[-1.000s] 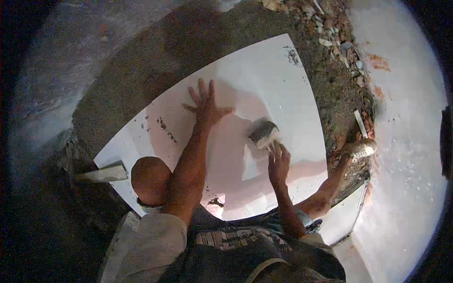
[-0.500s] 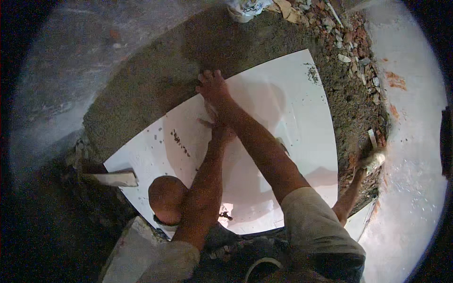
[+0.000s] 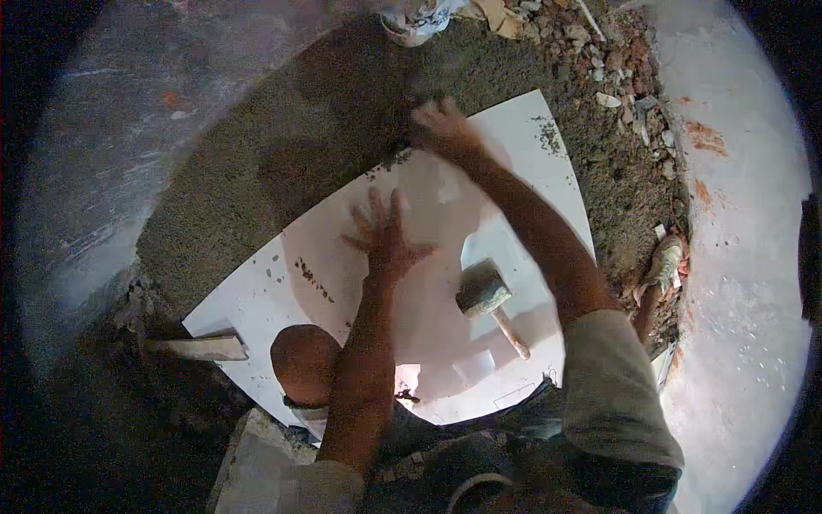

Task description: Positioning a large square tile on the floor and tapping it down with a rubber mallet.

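A large white glossy tile (image 3: 569, 201) lies on a bed of grey-brown mortar (image 3: 223, 206). My left hand (image 3: 385, 240) is spread over the middle of the tile, its palm down and fingers apart. At the tile's far edge, my right hand (image 3: 443, 128) reaches over the mortar; its fingers look extended and slightly blurred, with nothing visible in them. Dark crumbs (image 3: 398, 159) dot the edge beside it. A rubber mallet (image 3: 482, 289) with a pale handle rests on the tile, left of my right forearm.
A pale strip (image 3: 197, 347) overlaps the tile's left corner. Broken rubble (image 3: 612, 77) lines the right side below a pale wall (image 3: 736, 214). A whitish bag (image 3: 419, 21) sits at the far end. A limb in a pale covering (image 3: 664, 265) shows at right; a rounded bare shape (image 3: 306, 364) stands lower left.
My hands have come apart: the right has moved to the right along the far edge, while the left now spreads out on the tile. The mallet, mostly hidden before, shows fully.
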Tool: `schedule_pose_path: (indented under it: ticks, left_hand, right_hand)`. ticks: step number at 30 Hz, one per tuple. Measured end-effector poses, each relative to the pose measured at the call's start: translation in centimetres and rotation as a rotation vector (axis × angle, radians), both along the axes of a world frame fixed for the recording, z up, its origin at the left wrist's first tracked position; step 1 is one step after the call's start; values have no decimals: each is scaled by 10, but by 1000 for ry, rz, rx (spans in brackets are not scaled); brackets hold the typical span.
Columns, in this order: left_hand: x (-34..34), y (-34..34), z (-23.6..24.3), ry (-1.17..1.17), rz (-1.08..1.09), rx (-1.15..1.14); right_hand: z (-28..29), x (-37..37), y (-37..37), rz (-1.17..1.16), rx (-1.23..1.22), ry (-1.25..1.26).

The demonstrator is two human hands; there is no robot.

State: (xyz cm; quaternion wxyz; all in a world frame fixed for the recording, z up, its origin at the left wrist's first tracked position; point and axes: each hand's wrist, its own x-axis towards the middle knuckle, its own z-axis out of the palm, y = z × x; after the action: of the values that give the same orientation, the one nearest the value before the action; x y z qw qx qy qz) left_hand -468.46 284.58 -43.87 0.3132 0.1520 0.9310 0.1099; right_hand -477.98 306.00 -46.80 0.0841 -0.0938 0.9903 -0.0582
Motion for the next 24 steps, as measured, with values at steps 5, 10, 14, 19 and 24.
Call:
schedule_pose_path:
  ticks: [5, 10, 14, 19, 24]
  left_hand:
    - [-2, 1, 7, -7, -7, -27]
    - [8, 19, -6, -5, -38, 70]
    - [9, 18, -12, 27, -33, 90]
    - [10, -15, -18, 93, -5, 141]
    - [14, -30, -42, -40, 54, 342]
  right_hand:
    - [17, 11, 90, 141, 638, -169]
    - [-14, 47, 285, -119, 410, -198]
    - [20, 94, 338, -349, 72, -203]
    - [53, 50, 71, -67, -123, 25]
    - [28, 5, -130, 439, -300, 147]
